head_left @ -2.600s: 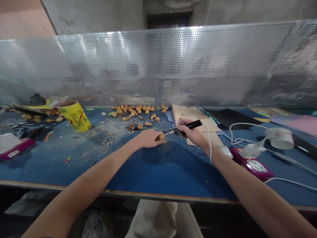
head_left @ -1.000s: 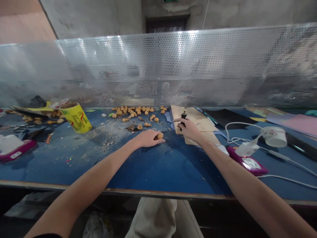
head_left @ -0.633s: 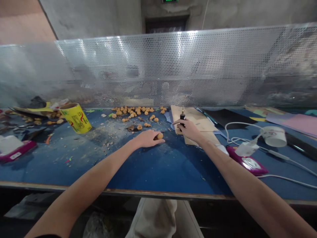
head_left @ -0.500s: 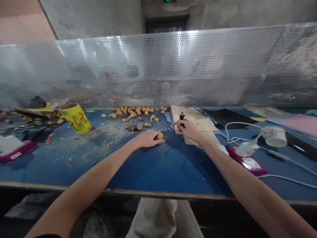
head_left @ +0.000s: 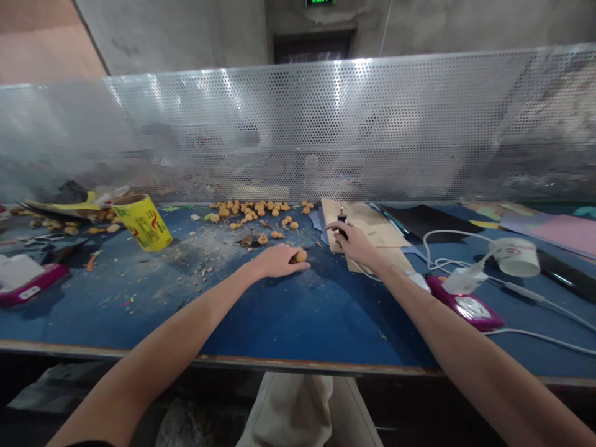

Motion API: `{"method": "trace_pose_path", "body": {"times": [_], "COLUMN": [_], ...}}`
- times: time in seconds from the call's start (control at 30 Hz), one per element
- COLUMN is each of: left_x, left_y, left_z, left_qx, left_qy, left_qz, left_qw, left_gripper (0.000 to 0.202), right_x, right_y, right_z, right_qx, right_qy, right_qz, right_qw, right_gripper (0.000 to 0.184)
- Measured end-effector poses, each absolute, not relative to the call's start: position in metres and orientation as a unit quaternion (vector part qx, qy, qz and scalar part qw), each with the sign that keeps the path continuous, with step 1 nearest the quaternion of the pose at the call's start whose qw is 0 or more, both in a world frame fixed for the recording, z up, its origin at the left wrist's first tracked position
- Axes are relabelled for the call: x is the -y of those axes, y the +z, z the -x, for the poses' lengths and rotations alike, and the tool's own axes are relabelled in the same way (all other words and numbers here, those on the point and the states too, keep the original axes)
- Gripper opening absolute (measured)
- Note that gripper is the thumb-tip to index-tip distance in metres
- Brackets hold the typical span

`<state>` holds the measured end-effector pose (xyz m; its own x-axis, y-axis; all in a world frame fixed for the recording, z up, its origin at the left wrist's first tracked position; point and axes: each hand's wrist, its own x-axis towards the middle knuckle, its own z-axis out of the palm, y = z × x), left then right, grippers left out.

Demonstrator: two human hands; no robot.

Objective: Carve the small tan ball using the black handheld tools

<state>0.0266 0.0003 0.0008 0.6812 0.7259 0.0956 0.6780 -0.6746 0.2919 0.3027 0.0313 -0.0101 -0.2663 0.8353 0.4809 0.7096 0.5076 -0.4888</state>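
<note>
My left hand [head_left: 278,261] rests on the blue table top [head_left: 298,316], its fingers closed round a small round tan nut [head_left: 301,255]. My right hand [head_left: 354,241] grips a black pen-shaped rotary tool [head_left: 343,219], which points away from me over a sheet of brown cardboard [head_left: 367,226]. The tool's white cord runs back along my right forearm. A scatter of several more tan nuts [head_left: 254,210] lies beyond my left hand, with dust and chips to their left.
A yellow labelled cup [head_left: 139,221] lies tilted at the left. A magenta power strip [head_left: 470,305], white cables and a white cup [head_left: 516,256] sit at the right. Another magenta box [head_left: 28,284] lies far left. A perforated metal screen [head_left: 326,124] walls the table's back.
My right hand drew the tool's tip away from the nut and swung the tool to point away over the cardboard. My left hand kept still on the nut.
</note>
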Motion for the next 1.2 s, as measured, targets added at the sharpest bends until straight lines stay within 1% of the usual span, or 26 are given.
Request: {"method": "trace_pose_path", "body": {"times": [0.07, 0.1, 0.17, 0.2, 0.23, 0.27, 0.4, 0.47, 0.57, 0.63, 0.67, 0.8, 0.97, 1.03, 1.1, 1.2], "left_x": [0.000, 0.000, 0.000, 0.000, 0.000, 0.000, -0.001, -0.001, -0.001, 0.000, 0.000, 0.000, 0.000, 0.000, 0.000, 0.000], "left_y": [0.001, 0.001, 0.002, 0.002, 0.002, 0.002, 0.000, 0.000, 0.000, 0.001, 0.001, 0.002, 0.002, 0.001, 0.001, 0.001], "left_z": [-0.027, -0.027, -0.027, -0.027, -0.027, -0.027, -0.027, -0.027, -0.027, -0.027, -0.027, -0.027, -0.027, -0.027, -0.027, -0.027], "left_qx": [-0.386, -0.386, -0.387, -0.388, -0.389, -0.390, -0.392, -0.392, -0.392, -0.393, -0.393, -0.391, -0.390, -0.390, -0.389, -0.388], "left_qy": [0.102, 0.098, 0.089, 0.086, 0.086, 0.087, 0.090, 0.090, 0.090, 0.092, 0.093, 0.095, 0.092, 0.094, 0.095, 0.095], "left_qz": [-0.910, -0.910, -0.910, -0.910, -0.911, -0.911, -0.911, -0.911, -0.911, -0.910, -0.910, -0.910, -0.909, -0.909, -0.909, -0.909], "left_qw": [0.116, 0.116, 0.117, 0.115, 0.112, 0.107, 0.091, 0.090, 0.094, 0.094, 0.094, 0.100, 0.114, 0.110, 0.110, 0.117], "left_gripper": [0.053, 0.054, 0.055, 0.055, 0.056, 0.056, 0.056, 0.056, 0.055, 0.054, 0.053, 0.053, 0.052, 0.051, 0.052, 0.054], "right_x": [-0.033, -0.034, -0.035, -0.035, -0.035, -0.034, -0.028, -0.025, -0.024, -0.025, -0.025, -0.025, -0.025, -0.027, -0.029, -0.033], "right_y": [-0.014, -0.016, -0.018, -0.018, -0.016, -0.014, -0.005, -0.003, -0.002, -0.003, -0.004, -0.006, -0.006, -0.007, -0.009, -0.011], "right_z": [-0.301, -0.300, -0.298, -0.298, -0.297, -0.297, -0.294, -0.292, -0.289, -0.289, -0.288, -0.288, -0.290, -0.292, -0.295, -0.300], "right_qx": [0.764, 0.742, 0.697, 0.680, 0.667, 0.654, 0.585, 0.558, 0.557, 0.563, 0.560, 0.553, 0.570, 0.580, 0.597, 0.656], "right_qy": [0.089, 0.091, 0.108, 0.123, 0.144, 0.174, 0.326, 0.367, 0.379, 0.383, 0.388, 0.396, 0.369, 0.356, 0.318, 0.177], "right_qz": [0.476, 0.476, 0.482, 0.483, 0.484, 0.486, 0.488, 0.454, 0.403, 0.399, 0.401, 0.422, 0.493, 0.519, 0.558, 0.618], "right_qw": [0.426, 0.463, 0.520, 0.538, 0.548, 0.552, 0.559, 0.591, 0.619, 0.614, 0.612, 0.599, 0.544, 0.518, 0.481, 0.397], "right_gripper": [0.032, 0.038, 0.055, 0.062, 0.064, 0.061, 0.040, 0.039, 0.051, 0.056, 0.055, 0.040, 0.044, 0.041, 0.035, 0.029]}}
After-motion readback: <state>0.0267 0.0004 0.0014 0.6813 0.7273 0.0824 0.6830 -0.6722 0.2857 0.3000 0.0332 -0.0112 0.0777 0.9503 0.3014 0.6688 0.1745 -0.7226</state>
